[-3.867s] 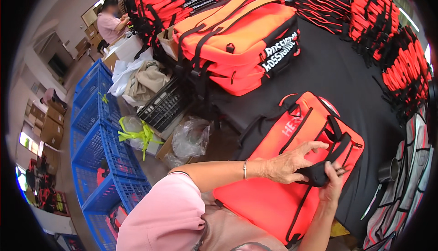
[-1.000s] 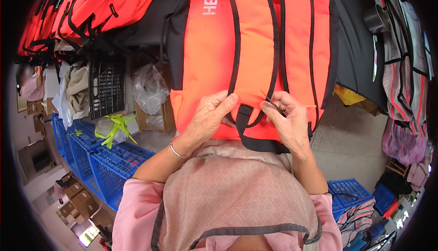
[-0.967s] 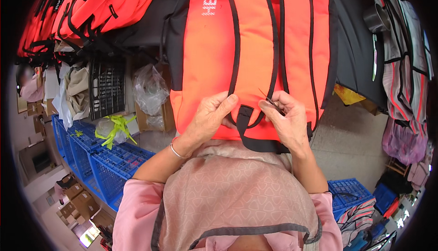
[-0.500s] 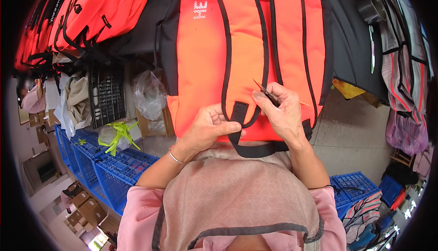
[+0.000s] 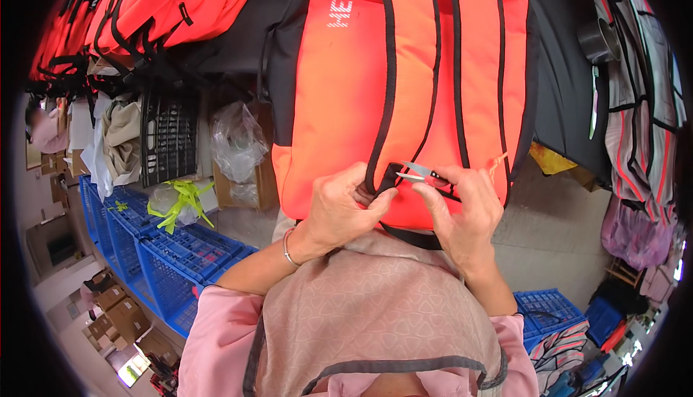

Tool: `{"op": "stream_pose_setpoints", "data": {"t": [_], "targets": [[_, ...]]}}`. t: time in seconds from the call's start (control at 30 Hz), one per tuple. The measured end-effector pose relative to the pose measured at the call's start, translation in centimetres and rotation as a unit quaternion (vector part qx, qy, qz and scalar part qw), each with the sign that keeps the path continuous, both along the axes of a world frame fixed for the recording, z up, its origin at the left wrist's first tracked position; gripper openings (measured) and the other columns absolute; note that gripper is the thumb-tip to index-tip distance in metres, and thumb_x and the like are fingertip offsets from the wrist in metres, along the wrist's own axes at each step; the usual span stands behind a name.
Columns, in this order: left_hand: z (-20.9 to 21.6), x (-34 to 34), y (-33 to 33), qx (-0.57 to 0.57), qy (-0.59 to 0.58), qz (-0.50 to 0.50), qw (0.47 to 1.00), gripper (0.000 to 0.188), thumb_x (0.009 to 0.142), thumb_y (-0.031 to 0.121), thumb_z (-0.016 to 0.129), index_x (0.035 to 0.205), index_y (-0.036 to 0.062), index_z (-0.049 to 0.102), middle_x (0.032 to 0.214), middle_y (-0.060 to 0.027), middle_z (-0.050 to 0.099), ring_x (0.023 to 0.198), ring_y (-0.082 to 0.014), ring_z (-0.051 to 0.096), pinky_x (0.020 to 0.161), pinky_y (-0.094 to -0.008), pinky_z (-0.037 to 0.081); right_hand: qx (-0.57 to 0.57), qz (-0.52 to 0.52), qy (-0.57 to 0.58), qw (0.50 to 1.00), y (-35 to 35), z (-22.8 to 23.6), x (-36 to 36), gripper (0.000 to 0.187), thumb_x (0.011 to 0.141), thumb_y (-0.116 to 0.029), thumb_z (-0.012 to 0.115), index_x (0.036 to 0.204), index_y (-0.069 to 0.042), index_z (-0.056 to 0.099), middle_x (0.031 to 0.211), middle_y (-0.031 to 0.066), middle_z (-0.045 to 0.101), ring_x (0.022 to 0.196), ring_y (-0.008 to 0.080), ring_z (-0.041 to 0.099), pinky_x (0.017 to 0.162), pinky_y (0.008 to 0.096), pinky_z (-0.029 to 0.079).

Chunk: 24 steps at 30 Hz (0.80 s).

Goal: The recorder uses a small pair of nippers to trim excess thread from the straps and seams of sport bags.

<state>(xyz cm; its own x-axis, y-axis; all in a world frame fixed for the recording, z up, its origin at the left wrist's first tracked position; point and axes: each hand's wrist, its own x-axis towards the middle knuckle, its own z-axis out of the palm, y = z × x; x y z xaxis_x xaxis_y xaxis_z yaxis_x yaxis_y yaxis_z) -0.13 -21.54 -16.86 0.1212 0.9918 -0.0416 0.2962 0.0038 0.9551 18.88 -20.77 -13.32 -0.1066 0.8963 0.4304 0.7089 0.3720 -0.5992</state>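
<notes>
A: Where's the bag?

B: Bright orange-red fabric backpack (image 5: 332,108), straps upward, directly before the person, lower end close by the pinkish-tan patterned apron (image 5: 375,296). Black cloth-covered table (image 5: 567,101) shows along its right side.

A: Left hand (image 5: 343,206)?

B: Thumb and fingers together, pinching the lower end of the padded orange shoulder strap (image 5: 410,65), black-edged, beside its short black webbing tab (image 5: 390,175). Thin silver-coloured bangle (image 5: 288,247) on that wrist.

A: Right hand (image 5: 465,213)?

B: Thumb and fingers clamped on small scissors (image 5: 416,173), bright metal blades, dark grips. Blades parted, points leftward at the webbing tab. Touching it or not, can't tell from here.

A: Anything else on the pack?

B: Second orange strap (image 5: 479,72), black-edged as well, running alongside, to the right.

A: Around them?

B: Left: crumpled clear plastic bag (image 5: 238,144), black slatted plastic crate (image 5: 170,137), lime-green strips (image 5: 180,206), row of blue plastic mesh crates (image 5: 177,263). Upper left: heaped orange-red backpacks (image 5: 166,14). Right: dark grey round cup (image 5: 598,40) near grey fabric with orange and black stripes (image 5: 639,123).
</notes>
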Motion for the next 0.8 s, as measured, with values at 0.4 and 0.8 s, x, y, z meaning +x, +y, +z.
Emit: {"op": "stream_pose_setpoints", "data": {"t": [0.4, 0.8], "targets": [[0.9, 0.6, 0.6, 0.096, 0.096, -0.004, 0.991, 0.032, 0.074, 0.004, 0.078, 0.070, 0.0021, 0.047, 0.057, -0.0097, 0.057, 0.049, -0.0178, 0.063, 0.043, -0.0302, 0.048, 0.088, -0.007, -0.157, 0.984, -0.2, -0.1, -0.9, 0.034, 0.067, -0.026, 0.085, 0.091, -0.006, 0.070, 0.070, 0.0004, 0.057, 0.057, 0.0159, 0.051, 0.048, 0.0283, 0.035], [0.9, 0.7, 0.7, 0.059, 0.095, -0.012, 0.994, 0.023, 0.077, 0.004, 0.077, 0.078, -0.0003, 0.054, 0.063, -0.0093, 0.061, 0.052, -0.0152, 0.064, 0.046, -0.0280, 0.050, 0.088, -0.022, -0.170, 0.981, 0.0, -0.2, -1.6, 0.027, 0.071, -0.022, 0.082, 0.088, -0.005, 0.069, 0.075, 0.0017, 0.062, 0.059, 0.0167, 0.053, 0.049, 0.0287, 0.036]]}}
